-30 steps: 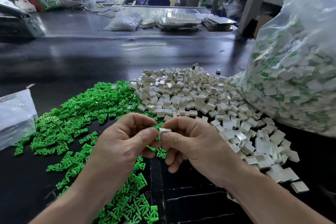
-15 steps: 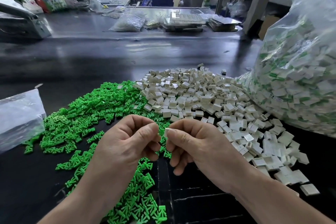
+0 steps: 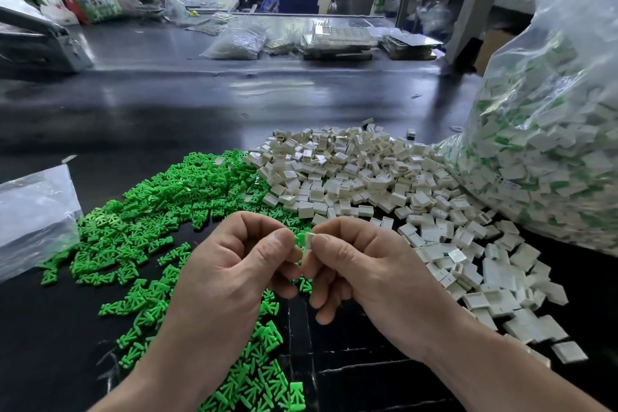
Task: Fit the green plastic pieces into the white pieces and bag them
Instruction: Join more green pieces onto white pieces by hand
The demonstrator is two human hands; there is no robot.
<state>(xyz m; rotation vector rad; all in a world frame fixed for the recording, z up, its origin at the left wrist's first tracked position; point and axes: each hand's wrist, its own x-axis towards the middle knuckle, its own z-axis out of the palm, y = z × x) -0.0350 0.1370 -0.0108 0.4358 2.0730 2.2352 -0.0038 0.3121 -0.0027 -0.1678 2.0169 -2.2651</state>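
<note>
Since the earlier frame your hands have drawn together: your left hand (image 3: 230, 264) pinches a green piece (image 3: 300, 239) against the white piece (image 3: 311, 239) pinched in your right hand (image 3: 364, 267), above the counter (image 3: 200, 104). The bag (image 3: 551, 144) is well filled, yet the green heap (image 3: 160, 211) and white heap (image 3: 368, 177) stay large, so much is left

The left hand (image 3: 230, 273) and right hand (image 3: 371, 274) are bare.

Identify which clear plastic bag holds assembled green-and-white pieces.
The large bulging clear plastic bag on the right, beside the pile of white plastic pieces; the flat clear plastic bag on the left shows none.
</note>
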